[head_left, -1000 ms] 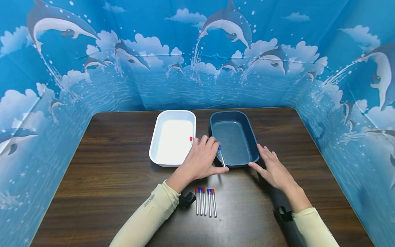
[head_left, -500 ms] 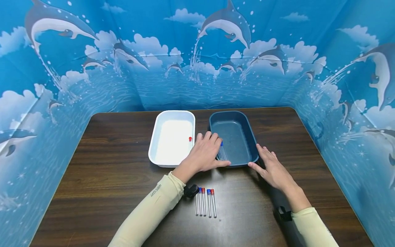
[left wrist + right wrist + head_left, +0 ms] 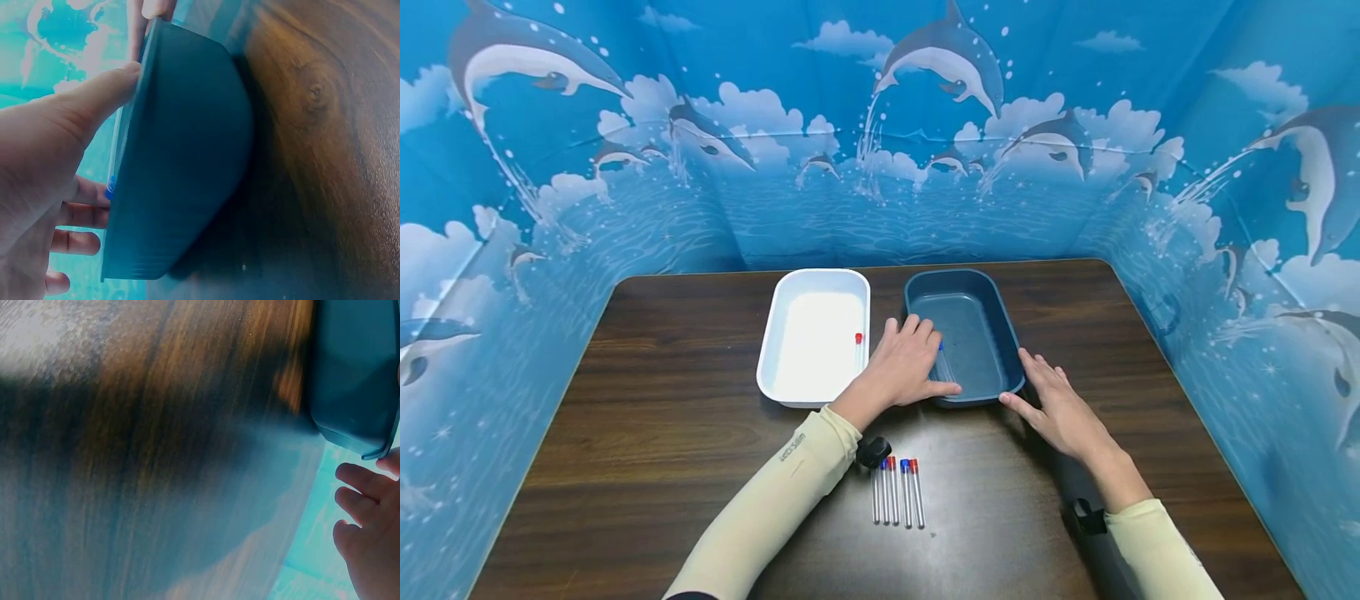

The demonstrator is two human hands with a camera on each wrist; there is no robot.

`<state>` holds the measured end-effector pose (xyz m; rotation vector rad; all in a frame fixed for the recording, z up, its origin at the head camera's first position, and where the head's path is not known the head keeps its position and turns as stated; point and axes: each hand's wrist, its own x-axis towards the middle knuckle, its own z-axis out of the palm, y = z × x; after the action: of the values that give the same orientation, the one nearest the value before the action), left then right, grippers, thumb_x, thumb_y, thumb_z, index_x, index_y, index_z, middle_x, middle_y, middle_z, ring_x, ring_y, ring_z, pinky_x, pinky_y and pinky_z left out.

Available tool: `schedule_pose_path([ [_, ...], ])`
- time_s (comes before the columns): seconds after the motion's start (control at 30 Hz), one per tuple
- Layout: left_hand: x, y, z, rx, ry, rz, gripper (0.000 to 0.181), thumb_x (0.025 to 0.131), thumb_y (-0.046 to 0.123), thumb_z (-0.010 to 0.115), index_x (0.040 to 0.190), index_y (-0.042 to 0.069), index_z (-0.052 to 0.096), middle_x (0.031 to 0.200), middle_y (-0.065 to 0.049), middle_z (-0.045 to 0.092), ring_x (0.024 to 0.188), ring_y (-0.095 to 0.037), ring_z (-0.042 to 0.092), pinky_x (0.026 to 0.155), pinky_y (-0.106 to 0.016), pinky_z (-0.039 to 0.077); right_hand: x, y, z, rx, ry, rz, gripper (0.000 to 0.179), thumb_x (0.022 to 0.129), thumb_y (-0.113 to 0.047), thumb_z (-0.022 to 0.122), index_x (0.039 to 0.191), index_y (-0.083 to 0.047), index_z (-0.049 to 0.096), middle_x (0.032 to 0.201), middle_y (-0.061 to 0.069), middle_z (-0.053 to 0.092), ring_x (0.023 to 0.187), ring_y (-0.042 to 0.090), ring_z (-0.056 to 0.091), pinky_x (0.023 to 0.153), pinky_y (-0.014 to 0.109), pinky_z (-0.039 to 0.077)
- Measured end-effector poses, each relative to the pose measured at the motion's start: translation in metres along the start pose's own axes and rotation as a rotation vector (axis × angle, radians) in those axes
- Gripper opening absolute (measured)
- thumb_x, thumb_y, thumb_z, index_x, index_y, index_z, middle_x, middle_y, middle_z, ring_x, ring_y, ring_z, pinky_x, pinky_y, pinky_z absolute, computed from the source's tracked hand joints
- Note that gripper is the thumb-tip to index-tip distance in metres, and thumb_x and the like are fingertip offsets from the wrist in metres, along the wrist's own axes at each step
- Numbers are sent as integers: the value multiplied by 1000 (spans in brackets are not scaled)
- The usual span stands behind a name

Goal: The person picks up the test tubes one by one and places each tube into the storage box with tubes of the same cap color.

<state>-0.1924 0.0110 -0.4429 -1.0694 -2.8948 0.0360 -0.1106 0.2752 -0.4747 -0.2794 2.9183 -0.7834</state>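
Observation:
My left hand (image 3: pixel 904 365) reaches over the near left side of the dark blue tray (image 3: pixel 973 312). Between its thumb and index finger it holds a blue-capped test tube (image 3: pixel 945 364), low inside the tray's rim. In the left wrist view the thumb lies at the rim and the index finger meets the blue cap (image 3: pixel 111 187); part of the tube is hidden behind the rim. My right hand (image 3: pixel 1063 415) rests against the tray's near right corner, thumb and fingers extended. The right wrist view shows its fingers (image 3: pixel 359 501) beside the tray's end.
A white tray (image 3: pixel 808 333) stands left of the dark one, with a red-capped test tube (image 3: pixel 859 354) inside along its right wall. Several test tubes (image 3: pixel 896 493) with red and blue caps lie in a row on the wooden table (image 3: pixel 685 433), near the left wrist's camera.
My left hand has moved slightly forward and right, lowering the blue-capped test tube from above the near rim into the dark blue tray. The right hand has stayed at the tray's corner.

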Motion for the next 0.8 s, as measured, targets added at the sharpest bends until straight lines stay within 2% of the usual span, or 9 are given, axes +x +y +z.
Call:
schedule_pose_path([
  [0.3,7,-1,8,34,-24,5,86,77,84,50,121,11,61,110,-5,50,99,-24,35,82,-44,30,-1,0,1,5,-13,11,90,95,-61,51,158,-12,12,159,20,21,147,37,15,115,51,8],
  [0.8,26,-2,7,137,-97,31,83,71,88,51,105,14,70,103,-4,57,101,-23,37,88,-44,29,2,-1,-1,-12,-26,15,90,94,-63,49,158,-12,11,159,20,21,147,37,14,115,51,8],
])
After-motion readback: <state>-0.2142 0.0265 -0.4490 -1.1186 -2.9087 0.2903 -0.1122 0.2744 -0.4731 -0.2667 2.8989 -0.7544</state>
